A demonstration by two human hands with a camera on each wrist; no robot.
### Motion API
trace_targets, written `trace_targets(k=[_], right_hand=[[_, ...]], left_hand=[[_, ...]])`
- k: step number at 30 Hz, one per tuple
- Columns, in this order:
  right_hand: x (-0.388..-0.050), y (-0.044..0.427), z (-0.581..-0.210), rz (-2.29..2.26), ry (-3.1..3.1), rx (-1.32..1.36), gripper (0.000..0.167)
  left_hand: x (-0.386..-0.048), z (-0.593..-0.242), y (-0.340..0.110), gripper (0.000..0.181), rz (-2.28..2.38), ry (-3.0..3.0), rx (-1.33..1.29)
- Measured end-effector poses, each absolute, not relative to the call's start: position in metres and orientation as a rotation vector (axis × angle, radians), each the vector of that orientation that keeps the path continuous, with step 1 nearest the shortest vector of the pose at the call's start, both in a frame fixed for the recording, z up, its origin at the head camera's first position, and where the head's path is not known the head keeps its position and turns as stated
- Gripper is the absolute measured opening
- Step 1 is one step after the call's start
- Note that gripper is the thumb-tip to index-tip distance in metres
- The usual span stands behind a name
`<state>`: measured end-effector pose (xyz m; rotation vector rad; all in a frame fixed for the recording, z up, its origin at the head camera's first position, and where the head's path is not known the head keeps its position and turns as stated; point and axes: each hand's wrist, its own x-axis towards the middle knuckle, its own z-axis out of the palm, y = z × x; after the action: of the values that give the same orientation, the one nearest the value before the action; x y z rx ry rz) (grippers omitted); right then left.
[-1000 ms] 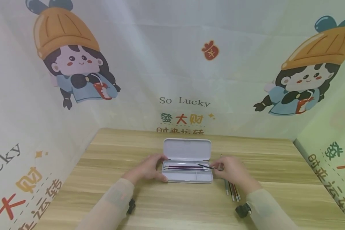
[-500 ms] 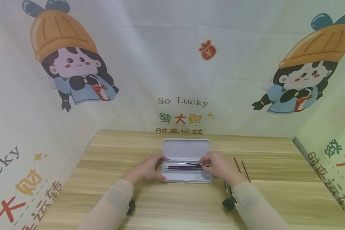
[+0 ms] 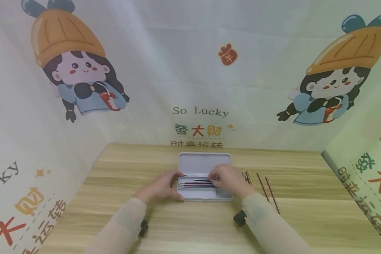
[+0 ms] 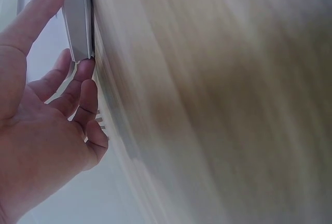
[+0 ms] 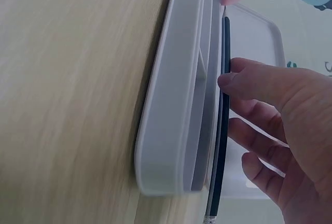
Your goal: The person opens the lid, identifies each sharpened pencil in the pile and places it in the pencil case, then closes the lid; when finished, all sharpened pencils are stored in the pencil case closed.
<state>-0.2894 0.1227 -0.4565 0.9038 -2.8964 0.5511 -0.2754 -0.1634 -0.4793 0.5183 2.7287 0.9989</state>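
Observation:
An open white pencil case [image 3: 193, 194] stands on the table, its lid [image 3: 192, 164] raised at the back. My left hand [image 3: 163, 185] grips the case's left end, thumb at the front and fingers behind; the left wrist view shows the fingertips against the case's edge. Above the rear compartment, my right hand [image 3: 231, 179] pinches a dark pencil [image 5: 221, 151] between thumb and fingers. The pencil's sharpened tip points left, and its ferrule end shows low in the right wrist view. Several pencils [image 3: 195, 184] lie lengthwise in the rear compartment, their right ends hidden by the right hand.
Right of the case, loose reddish-brown pencils [image 3: 273, 195] lie on the wooden table [image 3: 165, 225], with more pencils [image 3: 247, 177] partly behind the right forearm. A printed cloth [image 3: 152, 70] hangs along the table's back and sides.
My right hand has moved left with the dark pencil, from the case's right end to over the rear compartment. The left hand keeps its grip on the case.

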Motion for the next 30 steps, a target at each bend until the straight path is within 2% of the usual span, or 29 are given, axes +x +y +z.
trace_targets(k=[16, 30], right_hand=[[-0.297, 0.090, -0.461, 0.514, -2.815, 1.115, 0.016], [-0.292, 0.096, -0.466, 0.582, -2.794, 1.066, 0.013]], left_hand=[[-0.276, -0.478, -0.166, 0.084, 0.964, 2.731, 0.558], [-0.275, -0.476, -0.165, 0.083, 0.960, 2.733, 0.538]])
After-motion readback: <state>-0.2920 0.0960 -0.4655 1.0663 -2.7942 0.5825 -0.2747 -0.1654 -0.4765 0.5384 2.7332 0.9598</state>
